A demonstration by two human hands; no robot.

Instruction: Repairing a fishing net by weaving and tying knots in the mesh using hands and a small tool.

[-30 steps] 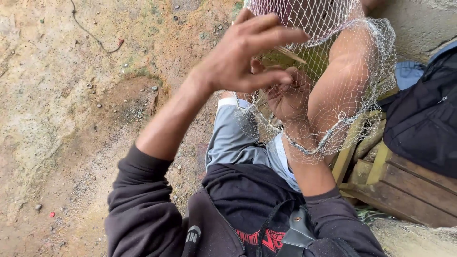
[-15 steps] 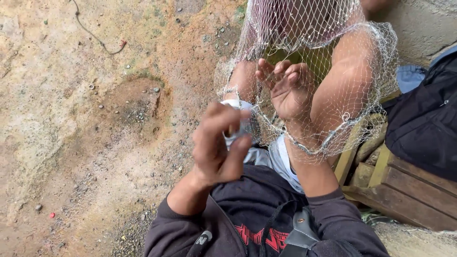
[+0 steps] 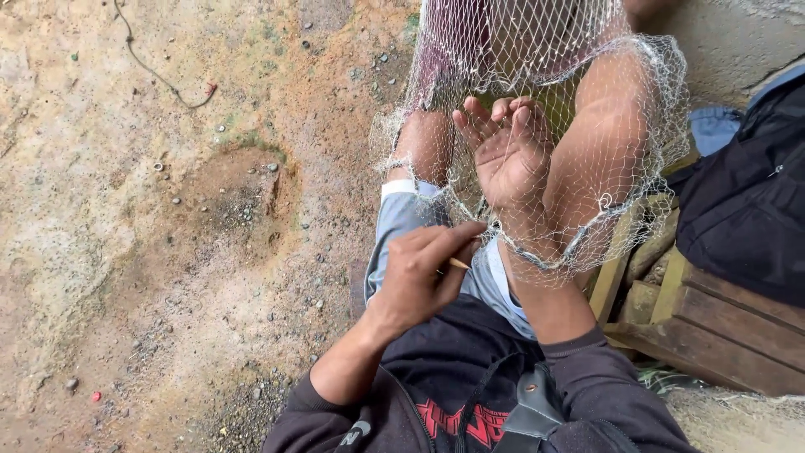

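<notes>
From the head view, your left hand [image 3: 423, 277] sits low over your lap, fingers pinched together on a thin pale netting needle [image 3: 459, 263], right at the lower edge of the white fishing net [image 3: 537, 59]. Your right hand [image 3: 511, 155] is up inside the mesh, palm facing you, fingers spread apart and holding the net stretched. The net drapes over your knees. A wooden crate [image 3: 713, 327] and a black bag [image 3: 746, 210] sit on your right, above sandy ground [image 3: 168, 235].
</notes>
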